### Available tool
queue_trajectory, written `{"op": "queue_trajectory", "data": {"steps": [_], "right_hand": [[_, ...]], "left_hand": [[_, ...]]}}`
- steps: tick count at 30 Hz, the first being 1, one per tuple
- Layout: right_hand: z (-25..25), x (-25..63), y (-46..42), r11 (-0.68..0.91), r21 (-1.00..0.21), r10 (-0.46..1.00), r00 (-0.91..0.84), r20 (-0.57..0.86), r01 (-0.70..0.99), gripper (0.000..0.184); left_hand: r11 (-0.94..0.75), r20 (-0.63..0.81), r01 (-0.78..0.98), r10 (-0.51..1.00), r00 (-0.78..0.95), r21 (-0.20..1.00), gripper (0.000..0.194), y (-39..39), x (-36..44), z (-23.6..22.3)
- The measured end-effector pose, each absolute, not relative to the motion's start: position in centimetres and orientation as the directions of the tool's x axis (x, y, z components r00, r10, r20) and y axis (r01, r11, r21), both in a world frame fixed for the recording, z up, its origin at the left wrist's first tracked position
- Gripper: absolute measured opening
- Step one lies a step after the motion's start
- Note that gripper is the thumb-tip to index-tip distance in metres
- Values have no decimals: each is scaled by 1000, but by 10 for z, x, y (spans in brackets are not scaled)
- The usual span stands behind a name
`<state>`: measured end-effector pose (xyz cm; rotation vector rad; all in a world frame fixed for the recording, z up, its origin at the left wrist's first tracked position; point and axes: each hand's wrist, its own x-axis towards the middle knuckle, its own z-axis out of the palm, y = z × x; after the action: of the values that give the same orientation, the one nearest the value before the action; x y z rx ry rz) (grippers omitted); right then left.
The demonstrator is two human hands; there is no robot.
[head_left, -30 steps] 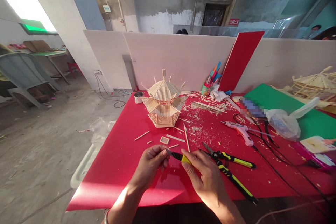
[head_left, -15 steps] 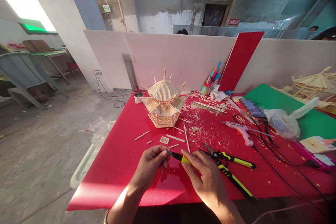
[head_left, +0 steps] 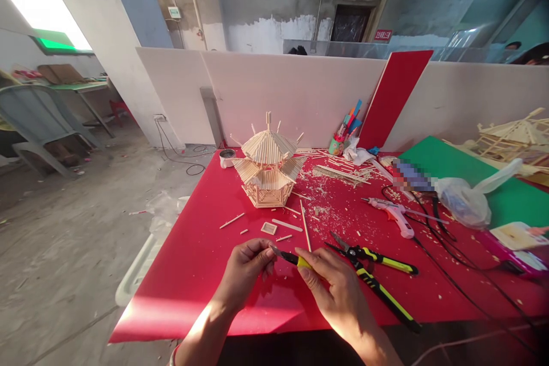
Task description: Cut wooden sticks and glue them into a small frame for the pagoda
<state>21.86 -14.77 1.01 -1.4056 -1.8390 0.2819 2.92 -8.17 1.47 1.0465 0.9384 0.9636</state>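
My right hand [head_left: 337, 286] grips the yellow handle of a utility knife [head_left: 295, 258], its blade pointing left. The blade's tip meets the pinched thumb and fingers of my left hand [head_left: 246, 269]. Whatever those fingers hold is too small to make out. Just beyond the hands lie a small wooden frame [head_left: 269, 229], a flat craft stick [head_left: 287, 225] and several short stick pieces. Farther back stands a pavilion model [head_left: 269, 168] built of thin wooden sticks, with two tiers of roof.
To the right lie yellow-black cutters [head_left: 369, 263] and a pink glue gun [head_left: 397, 217] with its cord. Loose sticks [head_left: 343, 174] and shavings cover the red table [head_left: 193, 274] behind. A pen cup [head_left: 336, 146], a plastic bag [head_left: 463, 200] and a white cup [head_left: 226, 158] stand farther off.
The knife and my right hand have shifted very slightly, with the blade still against my left fingertips. Everything on the table stays as it was.
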Motion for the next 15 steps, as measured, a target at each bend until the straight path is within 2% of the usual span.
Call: {"op": "queue_trajectory", "data": {"steps": [5, 8, 10, 12, 15], "right_hand": [[6, 214, -150, 373, -456, 783, -11, 622, 808, 32], [4, 223, -147, 273, -420, 751, 81, 655, 865, 31], [7, 231, -145, 188, -462, 724, 195, 661, 867, 31], [15, 235, -146, 198, -536, 711, 256, 655, 821, 32], [26, 225, -154, 312, -580, 764, 164, 624, 753, 32]], "left_hand": [[172, -111, -222, 959, 262, 960, 40, -87, 34, 22], [156, -80, -292, 964, 255, 944, 40, -92, 33, 35], [123, -45, -326, 971, 236, 937, 38, -96, 32, 41], [90, -34, -319, 984, 177, 943, 35, -97, 32, 43], [69, -38, -300, 993, 110, 951, 30, -97, 37, 39]]}}
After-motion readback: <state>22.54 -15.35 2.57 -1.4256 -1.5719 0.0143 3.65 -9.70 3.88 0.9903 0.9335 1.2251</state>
